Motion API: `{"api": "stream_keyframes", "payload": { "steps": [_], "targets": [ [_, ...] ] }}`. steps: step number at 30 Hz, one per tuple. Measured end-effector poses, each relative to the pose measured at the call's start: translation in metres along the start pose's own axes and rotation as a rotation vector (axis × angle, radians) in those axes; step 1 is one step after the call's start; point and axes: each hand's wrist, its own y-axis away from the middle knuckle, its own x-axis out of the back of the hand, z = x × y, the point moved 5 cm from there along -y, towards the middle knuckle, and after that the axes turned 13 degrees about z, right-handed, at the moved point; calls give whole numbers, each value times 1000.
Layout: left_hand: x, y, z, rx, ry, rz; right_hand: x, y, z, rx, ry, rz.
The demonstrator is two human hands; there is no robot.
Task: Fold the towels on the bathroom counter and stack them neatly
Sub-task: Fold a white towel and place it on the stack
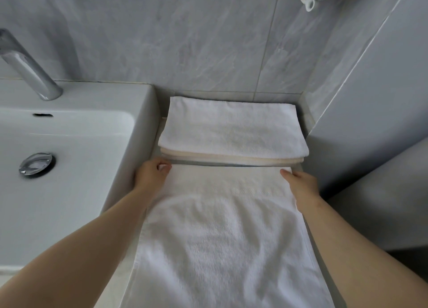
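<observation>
Now | left hand [150, 178], right hand [301, 185] pinch towel [222, 238] corners | stack [231, 131] beyond

I see nubby matt terry cloth on the towel [222, 233] at lower centre and the stack [231, 131] above it. At left, the basin [76, 143] looks smooth glossy ceramic, the tap [27, 67] polished metal. The wall [185, 41] tiles are smooth, stone-veined.

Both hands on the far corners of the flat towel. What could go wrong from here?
The left hand and right hand pinch the unfolded towel just short of the folded stack; a forward slip may skew it. The towel's middle is rippled, so creases may get folded in.
</observation>
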Motion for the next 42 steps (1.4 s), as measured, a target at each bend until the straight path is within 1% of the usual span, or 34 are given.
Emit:
{"api": "stream_keyframes", "payload": {
  "steps": [5, 9, 14, 18, 23, 26, 28, 31, 37, 39, 42],
  "targets": [
    [2, -2, 1, 80, 80, 50, 0, -1, -1, 33, -12, 32],
    [0, -1, 1, 107, 84, 69, -2, -1, -3, 77, -21, 55],
    [-4, 2, -1, 24, -23, 81, -3, 3, -4, 139, 27, 74],
    [-3, 17, -2, -88, -102, 39, 5, 13, 2, 133, 75, 24],
    [5, 67, -27, -154, -130, -38, 34, 54, 26, 123, 128, -20],
    [13, 99, -51, -170, -218, -64, 54, 83, 46, 156, 140, -35],
    [22, 116, -61, -163, -262, -42, 65, 97, 57, 177, 154, -38],
    [34, 138, -70, -154, -342, -43, 79, 116, 70, 142, 126, -60],
    [60, 183, -85, -118, -345, -73, 107, 148, 100, 114, 202, -71],
    [68, 198, -92, -69, -336, -61, 118, 159, 112, 95, 212, -71],
    [79, 214, -107, 49, -282, -47, 136, 172, 128, 73, 183, -63]
  ]
}}
